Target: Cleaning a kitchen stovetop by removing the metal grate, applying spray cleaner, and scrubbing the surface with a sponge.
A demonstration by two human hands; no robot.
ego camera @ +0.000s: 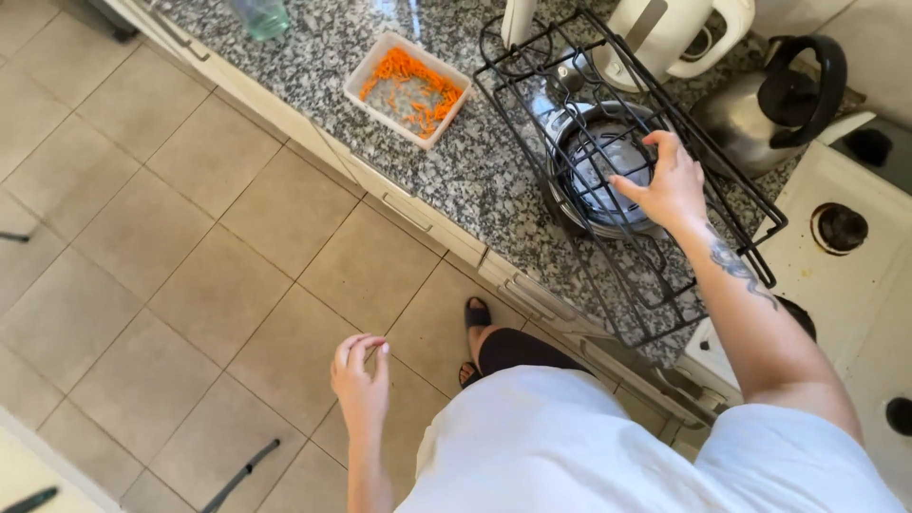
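We see the right hand [668, 183] fingers spread, resting on the black wire grate [627, 161] on the granite counter [456, 161], seemingly touching the metal pot [598, 176] beneath, left hand [361, 380] loosely curled, empty above the tiled floor [171, 256], tub of grated carrot [408, 87] far left, kettle [779, 100] right.

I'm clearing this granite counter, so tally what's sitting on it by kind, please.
Kettles: 2, a white electric kettle and a steel stovetop kettle
Wire stove grates: 1, the black grate under the right hand
Metal pots: 1
Plastic tubs: 1, with grated carrot
Glass jars: 1
Total: 6
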